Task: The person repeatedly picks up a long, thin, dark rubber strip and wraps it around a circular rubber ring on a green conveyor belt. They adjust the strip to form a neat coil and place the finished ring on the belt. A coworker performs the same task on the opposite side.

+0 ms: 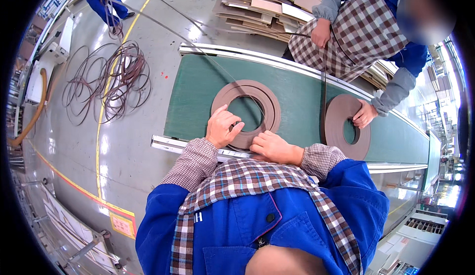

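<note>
A flat brown coil of edge banding (232, 92) lies on the green conveyor belt (190, 92) in front of me, its outer turns slightly apart from the inner ring. My left hand (222, 126) rests at the coil's near left side, fingers curled and thumb by the inner hole. At the near right rim, the bent fingers of my right hand (274, 147) close on the coil's edge; their tips are partly hidden. A thin strip runs from the coil across the belt toward the far left.
Across the belt, a co-worker in a checked apron (368, 25) handles a second brown coil (335, 121) and a strip. Tangled loose strips (128, 67) lie on the left floor. Stacked boards (242, 15) stand behind the belt. Another person (104, 3) stands far left, beside strips.
</note>
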Motion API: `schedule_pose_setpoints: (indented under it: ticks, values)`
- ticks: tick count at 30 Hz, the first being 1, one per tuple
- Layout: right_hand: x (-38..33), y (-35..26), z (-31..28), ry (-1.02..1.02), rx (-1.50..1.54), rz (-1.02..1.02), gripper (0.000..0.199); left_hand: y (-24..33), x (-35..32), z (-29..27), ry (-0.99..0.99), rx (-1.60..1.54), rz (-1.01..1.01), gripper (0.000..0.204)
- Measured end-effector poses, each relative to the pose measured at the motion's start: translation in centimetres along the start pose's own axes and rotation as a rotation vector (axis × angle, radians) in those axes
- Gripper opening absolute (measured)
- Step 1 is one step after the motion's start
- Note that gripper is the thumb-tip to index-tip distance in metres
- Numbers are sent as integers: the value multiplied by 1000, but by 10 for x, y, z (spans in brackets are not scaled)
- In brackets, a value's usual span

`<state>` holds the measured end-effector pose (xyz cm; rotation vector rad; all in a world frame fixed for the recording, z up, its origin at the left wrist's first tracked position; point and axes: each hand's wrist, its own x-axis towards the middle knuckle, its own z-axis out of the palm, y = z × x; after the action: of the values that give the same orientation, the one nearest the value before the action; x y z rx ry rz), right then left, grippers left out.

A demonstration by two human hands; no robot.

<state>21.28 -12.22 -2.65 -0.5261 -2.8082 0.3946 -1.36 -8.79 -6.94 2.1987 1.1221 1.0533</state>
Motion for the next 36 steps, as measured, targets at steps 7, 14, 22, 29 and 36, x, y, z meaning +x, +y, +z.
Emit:
schedule_pose_setpoints:
  ticks: [7, 14, 22, 29, 36]
  values:
    - [-21, -2, 8, 11, 32, 97, 19, -4, -6, -12, -256, 116, 243, 35]
    - [-76, 14, -13, -32, 103, 216, 20, -14, -13, -8, -286, 170, 285, 45]
    - [-160, 131, -74, -142, -185, 294, 19, -10, -11, -6, -240, 158, 293, 56]
    - [-98, 152, -69, -161, -443, 358, 17, -6, -7, -4, -217, 203, 319, 61]
    - [-43, 61, -43, 119, 25, 451, 52, -1, -19, 1, -245, 184, 327, 58]
